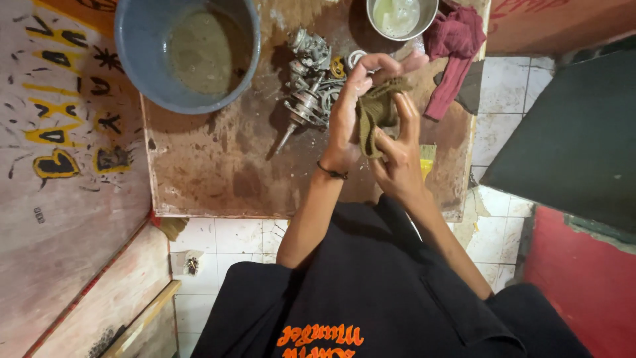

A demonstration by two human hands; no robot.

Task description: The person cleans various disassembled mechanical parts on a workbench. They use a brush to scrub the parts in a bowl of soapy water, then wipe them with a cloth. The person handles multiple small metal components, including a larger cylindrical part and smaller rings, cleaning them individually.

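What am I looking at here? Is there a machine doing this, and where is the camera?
No machine: a person works with two bare hands. The single picture comes from a camera worn on the person's head, looking straight down, so the dark shirt fills the bottom. The left hand and right hand are both wrapped around an olive-green rag, held above a stained brown board. On the board lie a heap of grey metal engine parts, a blue basin of murky liquid, a metal bowl of pale liquid and a dark red cloth. White floor tiles show below.
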